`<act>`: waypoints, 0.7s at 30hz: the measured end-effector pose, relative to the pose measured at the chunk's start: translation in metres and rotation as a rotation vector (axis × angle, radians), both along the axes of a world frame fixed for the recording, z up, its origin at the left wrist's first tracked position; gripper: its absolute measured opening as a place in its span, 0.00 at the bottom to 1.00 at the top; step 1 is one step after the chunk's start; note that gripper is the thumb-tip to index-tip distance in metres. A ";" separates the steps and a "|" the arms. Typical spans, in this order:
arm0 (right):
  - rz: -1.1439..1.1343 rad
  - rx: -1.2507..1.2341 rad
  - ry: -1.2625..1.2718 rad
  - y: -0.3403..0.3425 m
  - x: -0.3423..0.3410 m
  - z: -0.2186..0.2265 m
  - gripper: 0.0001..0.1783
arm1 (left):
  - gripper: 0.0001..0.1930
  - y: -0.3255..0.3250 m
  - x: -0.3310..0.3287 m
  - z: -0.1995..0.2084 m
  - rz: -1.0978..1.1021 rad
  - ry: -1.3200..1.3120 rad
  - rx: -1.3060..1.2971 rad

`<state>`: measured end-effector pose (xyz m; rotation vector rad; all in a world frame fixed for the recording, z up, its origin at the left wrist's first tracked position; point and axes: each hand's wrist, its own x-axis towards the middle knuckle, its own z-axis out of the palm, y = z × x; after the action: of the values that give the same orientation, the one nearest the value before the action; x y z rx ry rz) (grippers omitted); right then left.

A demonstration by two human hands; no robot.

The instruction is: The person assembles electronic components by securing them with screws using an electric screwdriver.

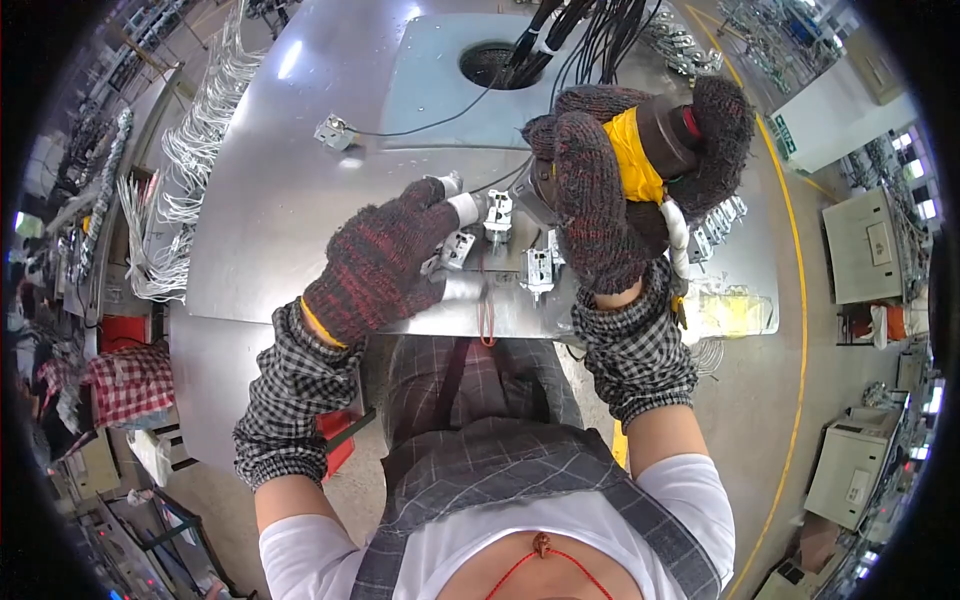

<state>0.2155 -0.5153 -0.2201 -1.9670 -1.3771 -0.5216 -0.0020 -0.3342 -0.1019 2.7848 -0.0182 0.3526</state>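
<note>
Both hands wear dark knitted gloves with white-covered fingertips. My left hand (385, 255) is low over the metal table, its fingers curled around a small silver-and-white metal part (457, 250). Beside its fingertips stands a similar metal part (498, 216). My right hand (605, 205) is wrapped around a dark power screwdriver (645, 150) with yellow tape around its body; the glove hides much of the tool. Below the tool another small metal part (538, 272) sits near the table's front edge. A thin dark cable runs toward the parts between my hands.
The shiny metal table (270, 200) has a round hole (490, 65) with a bundle of black cables (570, 40). A cabled metal part (334, 132) lies at the far left. White wires (200, 150) hang along the left edge. Several metal parts (715, 230) line up at right near a yellow-taped patch (735, 312).
</note>
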 end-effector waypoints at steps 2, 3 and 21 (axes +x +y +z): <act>-0.079 -0.032 -0.073 0.007 0.010 -0.003 0.25 | 0.32 0.005 0.006 -0.005 -0.090 -0.063 0.068; -0.071 -0.028 -0.068 0.014 0.000 0.016 0.25 | 0.33 0.010 0.008 -0.008 -0.095 -0.076 0.160; 0.462 0.822 0.660 -0.007 -0.076 0.144 0.38 | 0.28 0.014 0.029 -0.024 0.007 -0.054 -0.583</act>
<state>0.1397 -0.5227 -0.0763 -0.9696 -0.9172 -0.1389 0.0267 -0.3204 -0.1263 2.1996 0.0704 0.3647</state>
